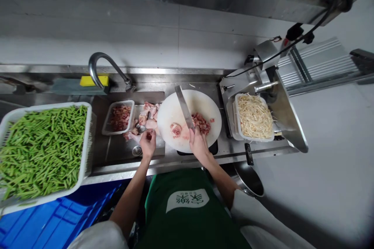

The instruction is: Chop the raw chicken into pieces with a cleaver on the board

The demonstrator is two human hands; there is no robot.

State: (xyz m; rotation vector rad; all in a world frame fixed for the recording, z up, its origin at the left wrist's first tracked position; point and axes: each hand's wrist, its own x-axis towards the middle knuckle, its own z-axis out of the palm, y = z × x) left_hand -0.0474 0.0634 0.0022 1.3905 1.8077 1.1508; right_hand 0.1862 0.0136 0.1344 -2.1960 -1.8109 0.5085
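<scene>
My right hand (198,144) grips a cleaver (184,108), whose blade points up and to the left over the round white cutting board (169,111). Chopped meat (201,123) lies in a pile just right of the blade, and a single meat piece (175,130) sits left of it. Over the sink, left of the board, my left hand (147,144) has its fingers curled round a small dark-red piece, seemingly meat. Beyond that hand, raw meat pieces (151,113) lie in the sink. A white basket (132,118) at their left holds cut meat.
A large white basket (88,124) of cut green vegetables stands at the left, above a blue crate (55,221). A faucet (109,60) arches over the sink. At the right, a slicing machine (292,120) stands beside a container (238,118) of pale shreds; a pan (249,179) is below.
</scene>
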